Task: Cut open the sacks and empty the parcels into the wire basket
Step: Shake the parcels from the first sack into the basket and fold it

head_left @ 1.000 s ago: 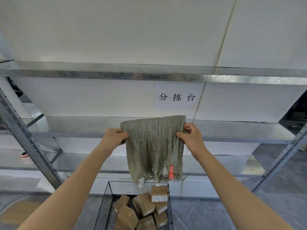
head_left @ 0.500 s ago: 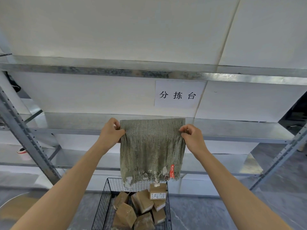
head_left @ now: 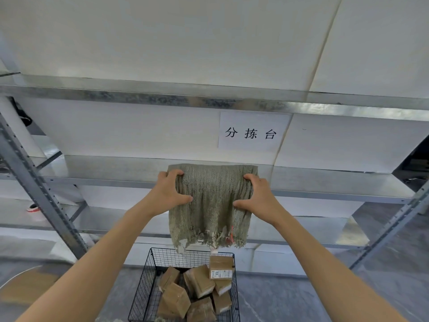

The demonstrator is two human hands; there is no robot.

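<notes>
we hold the green woven sack (head_left: 212, 203) up in the middle of the frame, our left hand (head_left: 167, 195) gripping its left edge and our right hand (head_left: 255, 197) gripping its right edge, fingers and thumbs curled into the bunched cloth. its frayed, cut end hangs down just above the black wire basket (head_left: 148, 284) at the bottom centre, where brown cardboard parcels (head_left: 199, 289) lie piled. behind the sack run the metal shelves (head_left: 325, 184), with a white paper sign (head_left: 253, 131) above it, right of centre.
</notes>
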